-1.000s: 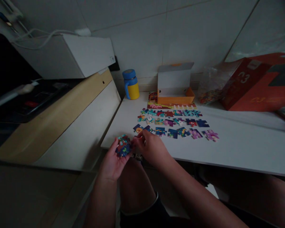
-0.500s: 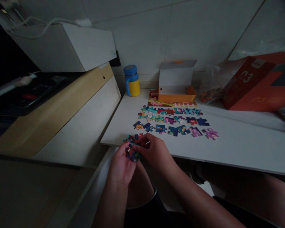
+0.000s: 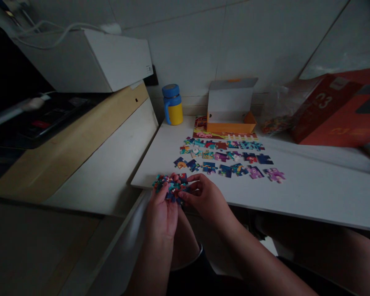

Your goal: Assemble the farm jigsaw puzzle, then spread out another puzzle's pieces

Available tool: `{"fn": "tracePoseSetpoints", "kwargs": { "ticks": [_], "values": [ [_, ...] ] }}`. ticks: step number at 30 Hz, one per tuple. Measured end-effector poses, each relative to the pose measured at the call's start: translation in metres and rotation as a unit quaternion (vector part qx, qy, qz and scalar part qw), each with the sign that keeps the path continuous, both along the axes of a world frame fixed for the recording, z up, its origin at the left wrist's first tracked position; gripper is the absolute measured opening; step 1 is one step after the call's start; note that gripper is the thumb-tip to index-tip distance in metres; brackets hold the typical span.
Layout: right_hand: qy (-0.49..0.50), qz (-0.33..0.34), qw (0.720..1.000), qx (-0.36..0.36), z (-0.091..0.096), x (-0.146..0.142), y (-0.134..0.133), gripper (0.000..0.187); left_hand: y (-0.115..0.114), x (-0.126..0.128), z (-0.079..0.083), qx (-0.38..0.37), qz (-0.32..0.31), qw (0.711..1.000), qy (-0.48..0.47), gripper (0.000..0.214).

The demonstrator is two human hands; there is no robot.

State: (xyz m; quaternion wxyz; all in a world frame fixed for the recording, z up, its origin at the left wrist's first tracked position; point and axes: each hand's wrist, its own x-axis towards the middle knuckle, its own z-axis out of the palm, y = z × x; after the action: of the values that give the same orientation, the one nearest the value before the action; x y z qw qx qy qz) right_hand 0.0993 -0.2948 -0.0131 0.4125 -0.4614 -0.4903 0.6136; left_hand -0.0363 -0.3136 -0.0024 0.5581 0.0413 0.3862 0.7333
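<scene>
My left hand [image 3: 163, 211] cups a handful of coloured puzzle pieces [image 3: 169, 187] at the near left corner of the white table [image 3: 311, 189]. My right hand [image 3: 207, 199] is beside it, its fingertips pinching at the pieces in that pile. Several loose puzzle pieces [image 3: 228, 158] lie face up in rows on the table just beyond the hands, the nearest one [image 3: 180, 163] a hand's width away.
An open orange and white box [image 3: 231, 111] stands on a printed sheet at the back. A blue and yellow mug [image 3: 172, 105] sits to its left. A clear bag of pieces [image 3: 276, 119] and a red box [image 3: 336, 111] lie at the right. A white printer [image 3: 86, 61] is up left.
Both hands have shifted slightly right and up toward the table edge, and the left hand has turned more upright with the pieces in it.
</scene>
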Motion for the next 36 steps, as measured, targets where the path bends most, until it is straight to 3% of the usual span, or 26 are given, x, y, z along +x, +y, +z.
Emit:
{"fn": "tracePoseSetpoints", "kwargs": {
  "ticks": [4,9,15,20,22,26,29,33,36],
  "values": [
    [-0.154,-0.074,0.984,0.058,0.005,0.027,0.013,0.040,0.001,-0.004,0.000,-0.006,0.025,1.000,-0.010,0.014],
    [-0.427,-0.097,0.888,0.143,0.008,0.038,0.027,0.020,0.002,-0.003,0.006,-0.006,0.027,0.999,-0.023,0.016],
    [-0.521,-0.059,0.831,0.186,0.010,0.007,0.032,0.019,0.004,0.001,0.011,-0.017,0.029,0.999,-0.014,0.016],
    [-0.576,-0.023,0.800,0.167,0.020,-0.002,0.032,0.031,0.004,-0.001,0.012,-0.006,0.036,0.999,-0.011,0.016],
    [-0.550,-0.023,0.819,0.164,0.022,0.000,0.028,0.032,0.004,0.000,0.009,0.003,0.032,0.999,-0.007,0.015],
    [-0.344,0.015,0.926,0.152,0.020,0.003,0.012,0.027,0.004,0.013,0.000,0.026,0.027,0.999,0.009,0.014],
    [-0.198,0.018,0.975,0.103,0.013,0.006,0.001,0.032,0.003,0.025,-0.006,0.034,0.007,0.999,0.020,0.021],
    [-0.149,-0.017,0.986,0.069,0.010,0.026,0.001,0.031,0.005,0.033,-0.007,0.031,0.000,0.999,0.013,0.026],
    [-0.252,-0.061,0.962,0.083,0.012,0.051,0.008,0.030,0.006,0.034,-0.003,0.026,0.010,1.000,-0.001,0.024]
  ]
}}
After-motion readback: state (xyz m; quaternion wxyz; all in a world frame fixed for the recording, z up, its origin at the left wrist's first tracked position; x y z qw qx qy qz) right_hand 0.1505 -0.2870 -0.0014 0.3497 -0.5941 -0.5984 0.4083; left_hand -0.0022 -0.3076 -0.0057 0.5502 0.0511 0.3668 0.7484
